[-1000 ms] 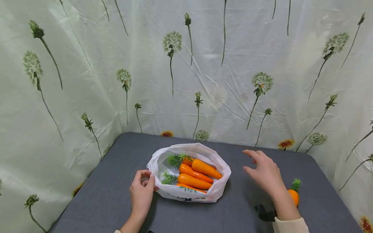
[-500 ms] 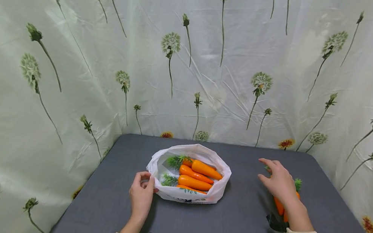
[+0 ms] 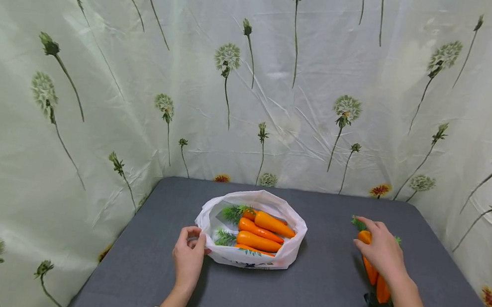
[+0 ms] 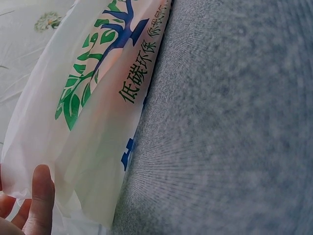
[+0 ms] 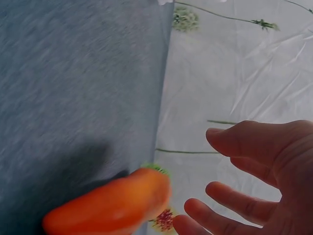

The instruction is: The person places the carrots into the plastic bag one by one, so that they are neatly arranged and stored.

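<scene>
At mid-table lies a white plastic bag, its mouth open and several orange carrots with green tops inside. My left hand pinches the bag's near left rim between thumb and fingers; the left wrist view shows the thumb against the plastic. On the right, my right hand hovers over two more carrots, fingers spread and holding nothing. One carrot shows left of that hand, the other is partly hidden beneath it. In the right wrist view a carrot lies below the open fingers.
The dark grey table ends at the back against a pale curtain printed with dandelions. More of this curtain hangs along both sides. A black wrist strap sits below the right hand.
My right hand has moved right and toward me, from beside the bag to over the loose carrots. The left hand keeps its pinch on the bag's rim.
</scene>
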`<state>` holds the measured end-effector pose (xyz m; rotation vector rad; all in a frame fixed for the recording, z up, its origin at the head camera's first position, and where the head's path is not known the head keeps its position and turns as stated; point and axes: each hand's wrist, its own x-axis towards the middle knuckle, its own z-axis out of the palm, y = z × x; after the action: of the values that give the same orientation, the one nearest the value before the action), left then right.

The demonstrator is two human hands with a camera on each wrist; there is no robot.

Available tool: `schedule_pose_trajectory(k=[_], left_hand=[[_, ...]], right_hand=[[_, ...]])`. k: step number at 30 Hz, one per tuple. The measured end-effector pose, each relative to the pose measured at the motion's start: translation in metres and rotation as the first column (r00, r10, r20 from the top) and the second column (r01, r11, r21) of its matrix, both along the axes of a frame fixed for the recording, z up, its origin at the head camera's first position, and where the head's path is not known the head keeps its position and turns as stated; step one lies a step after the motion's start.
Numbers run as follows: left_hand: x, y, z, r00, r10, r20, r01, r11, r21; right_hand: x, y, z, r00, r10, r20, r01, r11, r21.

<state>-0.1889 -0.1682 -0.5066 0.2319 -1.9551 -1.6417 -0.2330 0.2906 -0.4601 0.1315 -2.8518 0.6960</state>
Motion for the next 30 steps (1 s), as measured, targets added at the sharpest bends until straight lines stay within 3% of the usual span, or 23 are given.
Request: schedule_pose_trajectory(k=[23,30], left_hand=[[0.0,0.001,0.0,1.0,0.022,0.014,-0.022,1.0,-0.02],[0.0,0.002,0.0,1.0,0.016,0.027,-0.016,1.0,-0.011]], right_hand=[[-0.001,0.009,-0.027,0.999,-0.007,0.036,0.008,1.0,-0.016],[0.001,0.006,-0.027,0.998,-0.004,0.059,0.006,0.999,-0.032]])
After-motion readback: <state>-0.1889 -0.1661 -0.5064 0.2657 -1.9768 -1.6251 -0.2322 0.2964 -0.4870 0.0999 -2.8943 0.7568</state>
